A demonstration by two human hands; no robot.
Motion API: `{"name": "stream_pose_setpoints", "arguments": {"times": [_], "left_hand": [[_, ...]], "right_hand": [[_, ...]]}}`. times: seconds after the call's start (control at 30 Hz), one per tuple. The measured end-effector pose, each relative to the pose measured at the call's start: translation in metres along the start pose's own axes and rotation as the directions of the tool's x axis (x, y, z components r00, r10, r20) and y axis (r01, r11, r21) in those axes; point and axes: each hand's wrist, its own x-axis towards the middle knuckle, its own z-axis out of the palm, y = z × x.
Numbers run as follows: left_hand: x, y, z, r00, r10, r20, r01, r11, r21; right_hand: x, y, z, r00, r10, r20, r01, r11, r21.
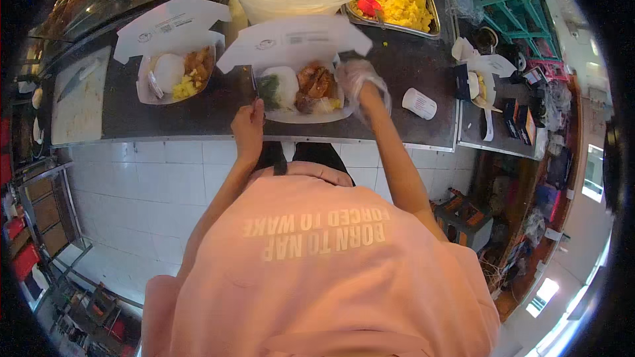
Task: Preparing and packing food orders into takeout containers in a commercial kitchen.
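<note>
An open paper food box (310,118) stands in front of me on the dark counter, its lid raised at the back. Inside lie white rice (286,90), dark green leaves (268,90), a browned piece of fried meat (316,82) and a little yellow food at the front. My bare left hand (249,128) pinches the box's left wall near its front corner. On the other side, my right hand (361,82) wears a loose clear plastic glove and is at the box's right wall. Blur hides its fingertips, so I cannot tell whether they hold anything.
A second open food box (177,100) holds rice, yellow food and browned pieces. Behind stand a large plastic tub (297,5) and a metal tray (430,34) of yellow food (397,0) with a red spoon (369,6). A white cup (419,103) lies right; a knife (79,78) rests on a cutting board (77,114).
</note>
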Motion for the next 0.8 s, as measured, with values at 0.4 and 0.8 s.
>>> {"name": "stream_pose_setpoints", "arguments": {"times": [0.4,0.8], "left_hand": [[0.004,0.003,-0.007,0.997,-0.032,0.064,0.039,0.993,-0.111],[0.029,0.0,-0.008,0.932,0.288,0.222,-0.309,0.949,0.067]], "right_hand": [[-0.067,-0.02,-0.05,0.918,0.378,0.119,-0.387,0.792,0.471],[-0.112,-0.032,-0.008,0.958,-0.015,-0.287,0.083,0.97,0.227]]}}
